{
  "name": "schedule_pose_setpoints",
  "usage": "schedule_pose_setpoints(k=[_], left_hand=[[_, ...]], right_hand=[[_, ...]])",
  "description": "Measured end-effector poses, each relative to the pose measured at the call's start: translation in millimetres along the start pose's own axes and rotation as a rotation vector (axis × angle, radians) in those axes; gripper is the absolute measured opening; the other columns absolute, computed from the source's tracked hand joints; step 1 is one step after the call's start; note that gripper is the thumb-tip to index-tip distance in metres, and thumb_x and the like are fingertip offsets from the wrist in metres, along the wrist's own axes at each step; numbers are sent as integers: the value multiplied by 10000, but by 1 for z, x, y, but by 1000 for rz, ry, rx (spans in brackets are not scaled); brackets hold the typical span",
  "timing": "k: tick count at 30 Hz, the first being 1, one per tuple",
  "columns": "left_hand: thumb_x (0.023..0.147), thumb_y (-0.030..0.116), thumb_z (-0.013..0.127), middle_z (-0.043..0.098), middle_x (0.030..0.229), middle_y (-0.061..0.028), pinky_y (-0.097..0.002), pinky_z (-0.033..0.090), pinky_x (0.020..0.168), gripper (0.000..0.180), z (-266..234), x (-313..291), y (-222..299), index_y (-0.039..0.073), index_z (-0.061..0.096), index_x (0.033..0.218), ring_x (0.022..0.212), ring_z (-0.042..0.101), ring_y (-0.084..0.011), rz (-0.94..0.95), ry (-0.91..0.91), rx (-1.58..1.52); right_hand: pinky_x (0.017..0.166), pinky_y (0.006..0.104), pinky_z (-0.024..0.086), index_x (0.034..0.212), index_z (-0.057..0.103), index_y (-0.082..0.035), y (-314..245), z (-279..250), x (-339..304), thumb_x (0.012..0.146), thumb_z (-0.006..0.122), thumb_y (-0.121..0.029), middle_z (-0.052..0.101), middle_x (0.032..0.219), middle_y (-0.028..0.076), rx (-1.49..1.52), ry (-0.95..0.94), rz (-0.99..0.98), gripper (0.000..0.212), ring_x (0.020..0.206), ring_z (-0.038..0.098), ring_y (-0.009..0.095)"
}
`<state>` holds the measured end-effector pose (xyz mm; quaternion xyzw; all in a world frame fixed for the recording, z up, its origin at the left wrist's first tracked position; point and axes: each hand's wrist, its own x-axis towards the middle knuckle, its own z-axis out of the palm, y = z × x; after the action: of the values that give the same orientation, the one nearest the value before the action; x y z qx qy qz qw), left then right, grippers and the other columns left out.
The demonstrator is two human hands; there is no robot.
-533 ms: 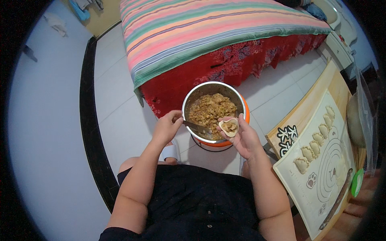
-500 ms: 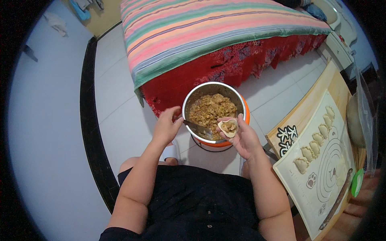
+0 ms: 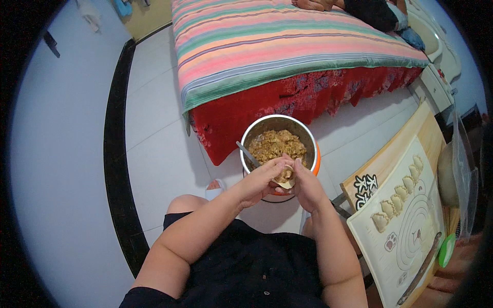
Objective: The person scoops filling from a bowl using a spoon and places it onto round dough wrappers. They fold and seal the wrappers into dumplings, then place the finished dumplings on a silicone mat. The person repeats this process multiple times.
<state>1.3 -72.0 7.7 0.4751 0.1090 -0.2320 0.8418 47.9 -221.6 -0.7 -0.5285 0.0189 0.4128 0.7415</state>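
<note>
Both my hands are together at the near rim of a metal bowl [image 3: 248, 132] of chopped brown filling [image 3: 280, 142]. Between them is a dumpling wrapper [image 3: 285, 183] with filling showing in its middle, its edges partly raised. My left hand [image 3: 264, 179] closes on the wrapper's left side, and my right hand [image 3: 308, 189] cups and pinches it from the right. Some fingertips are hidden behind the dough. A flat metal utensil [image 3: 247, 153] stands in the filling, its handle leaning over the bowl's left rim.
To my right, a wooden table [image 3: 395, 138] bears a pale kneading mat [image 3: 377, 256] with a row of several folded dumplings [image 3: 396, 201] and a dark rolling pin [image 3: 418, 269]. Ahead is a bed with a striped cover [image 3: 287, 46]; a person's feet [image 3: 314, 4] rest on it.
My left hand has let go of the utensil, left leaning in the bowl, and moved right to meet my right hand at the wrapper. The view has shifted slightly.
</note>
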Motion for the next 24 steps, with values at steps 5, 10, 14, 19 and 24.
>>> schedule_pose_setpoints(k=[5, 10, 14, 19, 24], left_hand=[[1001, 288, 337, 486, 1267, -147, -404, 507, 918, 409, -16, 14, -4, 18, 393, 1302, 1122, 547, -265, -47, -32, -270], [987, 199, 359, 488, 1262, -151, -372, 471, 967, 377, -19, 15, 9, -4, 371, 1305, 1124, 545, -242, 8, 2, -367], [896, 48, 417, 465, 1283, -131, -351, 418, 1018, 451, -18, 11, 20, -16, 341, 1336, 1173, 500, -208, 90, -96, -259], [895, 39, 432, 459, 1296, -116, -331, 404, 1007, 490, -11, 6, 23, 1, 315, 1369, 1179, 486, -186, 114, -119, -151], [932, 92, 439, 457, 1305, -113, -324, 408, 998, 481, 1, -3, 26, 6, 304, 1386, 1169, 493, -186, 82, -75, -25]], right_hand=[[756, 329, 555, 1440, 231, -97, -9, 11, -5, 993, 320, -408, 394, 1345, 107, -42, 64, -74, 551, 1023, 564, 188], [717, 286, 544, 1415, 293, -80, -1, -4, -6, 980, 421, -277, 397, 1329, 115, -145, 82, -234, 494, 999, 571, 196], [698, 274, 531, 1246, 501, -70, 6, -8, -5, 851, 594, -69, 457, 1213, 116, -673, 248, -709, 406, 944, 593, 206], [699, 314, 536, 1028, 643, -99, -3, 6, -21, 735, 681, -7, 548, 1067, 101, -1046, 301, -935, 310, 823, 619, 249], [650, 313, 522, 941, 677, -93, -4, 5, -23, 719, 697, -6, 607, 893, 74, -1159, 352, -1127, 239, 778, 622, 227]])
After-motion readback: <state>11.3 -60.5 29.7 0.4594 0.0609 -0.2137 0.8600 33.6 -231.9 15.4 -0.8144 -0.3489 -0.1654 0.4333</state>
